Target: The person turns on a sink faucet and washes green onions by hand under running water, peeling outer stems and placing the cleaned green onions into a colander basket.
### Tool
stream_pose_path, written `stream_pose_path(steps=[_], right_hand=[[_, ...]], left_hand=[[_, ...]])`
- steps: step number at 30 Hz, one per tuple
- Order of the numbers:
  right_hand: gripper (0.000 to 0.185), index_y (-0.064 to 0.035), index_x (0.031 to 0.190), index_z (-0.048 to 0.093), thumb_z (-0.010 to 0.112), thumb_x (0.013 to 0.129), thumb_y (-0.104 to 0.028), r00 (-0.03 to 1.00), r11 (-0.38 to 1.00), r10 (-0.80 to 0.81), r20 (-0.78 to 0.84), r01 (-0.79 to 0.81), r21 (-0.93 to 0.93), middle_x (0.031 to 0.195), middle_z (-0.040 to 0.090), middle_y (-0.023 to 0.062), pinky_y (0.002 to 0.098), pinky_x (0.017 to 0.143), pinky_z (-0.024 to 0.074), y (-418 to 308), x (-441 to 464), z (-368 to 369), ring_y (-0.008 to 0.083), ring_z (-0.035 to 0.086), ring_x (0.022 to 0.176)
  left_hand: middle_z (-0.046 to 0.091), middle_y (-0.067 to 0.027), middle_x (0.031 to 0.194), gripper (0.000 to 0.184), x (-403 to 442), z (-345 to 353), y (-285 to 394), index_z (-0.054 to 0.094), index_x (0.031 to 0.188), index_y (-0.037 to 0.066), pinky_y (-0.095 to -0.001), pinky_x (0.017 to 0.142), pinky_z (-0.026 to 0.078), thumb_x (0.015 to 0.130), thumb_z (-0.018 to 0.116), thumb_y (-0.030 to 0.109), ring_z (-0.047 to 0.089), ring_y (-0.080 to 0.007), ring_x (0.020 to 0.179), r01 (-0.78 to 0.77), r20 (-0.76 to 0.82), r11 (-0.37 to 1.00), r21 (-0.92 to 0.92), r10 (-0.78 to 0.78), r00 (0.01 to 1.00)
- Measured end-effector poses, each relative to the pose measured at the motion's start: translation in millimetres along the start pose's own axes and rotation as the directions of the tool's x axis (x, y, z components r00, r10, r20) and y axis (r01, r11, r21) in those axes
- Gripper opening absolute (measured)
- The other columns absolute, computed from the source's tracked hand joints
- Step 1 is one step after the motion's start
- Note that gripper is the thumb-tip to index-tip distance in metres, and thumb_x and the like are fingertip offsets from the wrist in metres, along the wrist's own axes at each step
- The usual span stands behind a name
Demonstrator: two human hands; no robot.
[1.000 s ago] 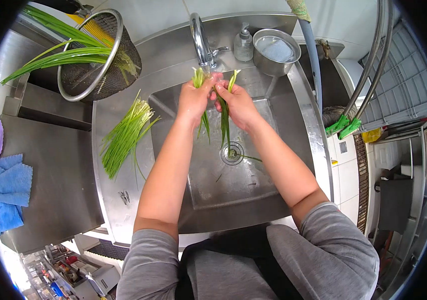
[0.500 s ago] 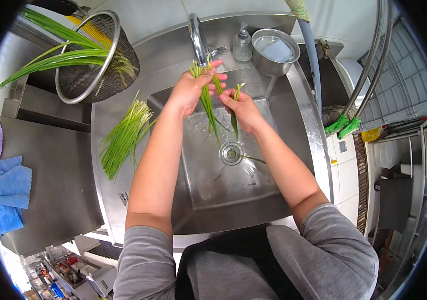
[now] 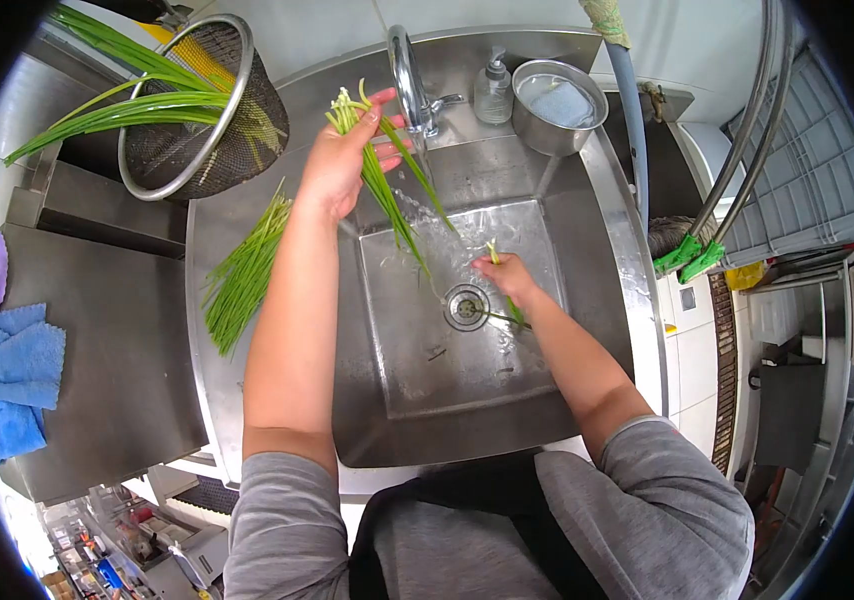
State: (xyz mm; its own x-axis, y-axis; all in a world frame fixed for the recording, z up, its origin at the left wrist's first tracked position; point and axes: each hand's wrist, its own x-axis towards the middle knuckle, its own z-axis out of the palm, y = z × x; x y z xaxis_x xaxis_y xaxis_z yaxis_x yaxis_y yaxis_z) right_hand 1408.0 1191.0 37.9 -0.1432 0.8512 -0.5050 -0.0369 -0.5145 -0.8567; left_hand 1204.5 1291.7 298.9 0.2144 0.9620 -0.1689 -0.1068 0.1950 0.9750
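Observation:
My left hand (image 3: 337,165) is at the back left of the steel sink (image 3: 487,375). It holds a few garlic chives (image 3: 379,185) between thumb and fingers, pale ends up and green blades hanging over the basin. Lower, right of the drain (image 3: 467,307), my right hand (image 3: 512,278) is closed on a short piece of chive (image 3: 493,252), its pale tip poking above the fingers. A larger bunch of chives (image 3: 245,280) lies on the ledge left of the basin, partly behind my left forearm. Small green scraps lie in the basin.
A faucet (image 3: 405,80) stands at the back, with water falling beneath it. Beside it are a soap bottle (image 3: 493,92) and a metal pot (image 3: 559,105). A mesh strainer (image 3: 187,150) with long green leaves is upper left. Blue cloths (image 3: 12,365) hang at far left.
My right hand has moved away from my left, down toward the drain, with its chive piece. My left hand has shifted up and left, still holding its chives.

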Motion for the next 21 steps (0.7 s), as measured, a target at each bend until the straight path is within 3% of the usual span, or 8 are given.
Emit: stream_pose_path(steps=[2,6,8,9,11,12,14,21], right_hand=[[0.023,-0.0047,0.102,0.060,0.060,0.086,-0.020,0.987,0.995,0.097,-0.130,-0.094,0.030,0.084,0.059,0.0000,0.0248,0.069,0.0398,1.4,-0.5,-3.3,0.0085,0.048,0.074],[0.036,-0.0119,0.117,0.052,0.058,0.086,-0.028,0.997,0.997,0.029,-0.076,-0.024,0.069,0.084,0.052,-0.0047,0.0230,0.059,0.0356,-61.8,-1.9,16.9,0.0068,0.043,0.067],[0.034,-0.0105,0.121,0.043,0.048,0.090,-0.023,0.983,0.955,-0.087,0.165,0.035,0.293,0.094,0.052,-0.0006,0.0262,0.069,0.0396,-107.7,-9.2,28.8,0.0103,0.044,0.073],[0.034,-0.0105,0.121,0.043,0.048,0.090,-0.023,0.983,0.954,-0.090,0.159,0.040,0.296,0.094,0.052,-0.0006,0.0262,0.069,0.0396,-123.3,-12.5,34.7,0.0103,0.044,0.073],[0.025,-0.0071,0.112,0.048,0.047,0.091,-0.021,0.940,0.939,-0.313,0.134,0.285,0.195,0.088,0.052,-0.0010,0.0275,0.067,0.0401,-146.6,-19.3,44.1,0.0091,0.045,0.072],[0.025,-0.0071,0.112,0.048,0.047,0.091,-0.021,0.940,0.938,-0.313,0.133,0.285,0.195,0.088,0.052,-0.0010,0.0275,0.067,0.0401,-155.1,-24.0,45.9,0.0091,0.045,0.072],[0.020,-0.0041,0.104,0.052,0.046,0.092,-0.019,0.838,0.810,-0.531,0.124,0.545,-0.216,0.078,0.050,-0.0017,0.0268,0.061,0.0403,-167.0,-29.9,49.5,0.0076,0.045,0.067],[0.021,-0.0068,0.089,0.053,0.045,0.095,-0.026,0.918,0.950,-0.311,0.248,0.297,0.094,0.066,0.047,-0.0023,0.0229,0.051,0.0368,-151.8,-22.1,46.0,0.0069,0.041,0.056]], left_hand=[[0.061,-0.0059,0.093,0.031,1.4,-1.8,-12.1,0.054,0.117,0.008,-0.0293,0.072,0.049,0.094,0.048,0.029,0.061,-0.0171,0.078,-0.015,-0.029,0.999,0.045,0.017,0.999],[0.055,0.0004,0.073,0.028,-2.6,8.4,-49.5,0.063,0.102,0.005,-0.0225,0.059,0.041,0.089,0.058,0.029,0.051,-0.0089,0.065,-0.026,0.107,0.938,0.345,-0.012,0.994],[0.055,0.0031,0.068,0.024,-5.9,15.6,-70.3,0.064,0.097,0.005,-0.0212,0.052,0.035,0.084,0.064,0.025,0.047,-0.0064,0.059,0.104,0.012,0.883,0.458,-0.123,0.992],[0.055,0.0031,0.068,0.024,-7.8,21.0,-75.4,0.064,0.097,0.005,-0.0212,0.052,0.035,0.084,0.064,0.025,0.047,-0.0064,0.059,0.100,0.018,0.882,0.461,-0.122,0.992],[0.058,0.0037,0.068,0.021,-10.4,28.0,-82.1,0.065,0.094,0.005,-0.0209,0.050,0.035,0.082,0.067,0.023,0.044,-0.0052,0.056,-0.032,0.001,0.944,0.329,0.033,0.999],[0.058,0.0037,0.068,0.021,-8.4,27.0,-82.6,0.065,0.094,0.005,-0.0209,0.050,0.035,0.082,0.067,0.023,0.044,-0.0052,0.056,-0.032,0.002,0.944,0.330,0.033,0.999],[0.060,0.0027,0.072,0.018,-4.7,24.3,-78.1,0.066,0.092,0.006,-0.0210,0.050,0.035,0.082,0.067,0.020,0.044,-0.0045,0.057,-0.080,-0.070,0.954,0.289,0.104,0.992],[0.061,0.0009,0.076,0.018,-7.3,12.0,-64.7,0.065,0.093,0.003,-0.0232,0.055,0.040,0.082,0.064,0.018,0.049,-0.0065,0.062,-0.002,0.032,0.916,0.401,-0.012,0.999]])
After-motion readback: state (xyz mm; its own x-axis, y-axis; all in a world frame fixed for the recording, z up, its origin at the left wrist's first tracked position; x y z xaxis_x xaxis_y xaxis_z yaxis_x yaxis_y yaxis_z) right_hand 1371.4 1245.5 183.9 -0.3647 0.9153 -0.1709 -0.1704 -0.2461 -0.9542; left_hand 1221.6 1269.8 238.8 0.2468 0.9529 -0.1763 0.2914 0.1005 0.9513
